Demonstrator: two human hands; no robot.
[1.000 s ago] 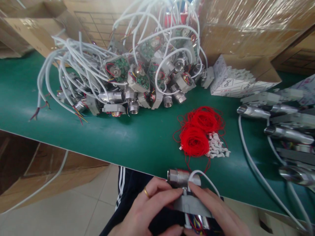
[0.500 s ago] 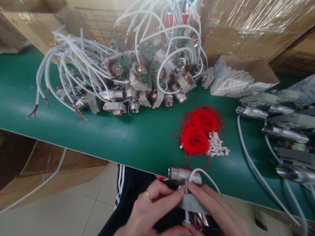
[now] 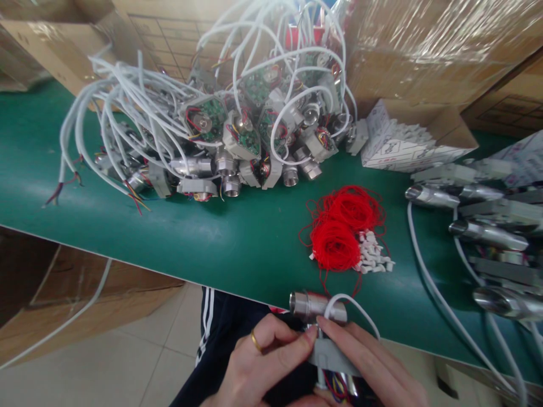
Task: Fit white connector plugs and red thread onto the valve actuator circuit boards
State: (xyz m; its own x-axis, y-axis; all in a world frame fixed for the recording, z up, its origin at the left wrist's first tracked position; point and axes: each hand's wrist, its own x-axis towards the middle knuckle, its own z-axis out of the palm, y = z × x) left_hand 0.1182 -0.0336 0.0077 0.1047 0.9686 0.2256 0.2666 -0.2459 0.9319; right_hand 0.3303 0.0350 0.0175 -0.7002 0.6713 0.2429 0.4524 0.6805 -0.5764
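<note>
At the table's front edge, both hands grip an electric valve with a steel pipe body (image 3: 307,305) and a grey plastic housing (image 3: 333,356). My left hand (image 3: 258,364), with a ring on one finger, has thumb and forefinger pinched at the neck between body and housing. Across the housing lies my right hand (image 3: 373,364), its fingertips meeting the left's where the white cable (image 3: 360,311) bends. Coloured wires (image 3: 337,387) show below the housing. Whatever small part sits between the fingertips is hidden.
Valves with circuit boards and white cables (image 3: 212,121) are piled at the back. Red thread coils (image 3: 337,243) lie beside small white plastic pieces (image 3: 373,254). An open box (image 3: 394,150) holds more white pieces. Other valves (image 3: 492,234) lie right. Cardboard boxes (image 3: 407,73) stand behind.
The view has shifted very slightly. Both hands keep their grip on the valve, with only tiny finger movement at the neck.
</note>
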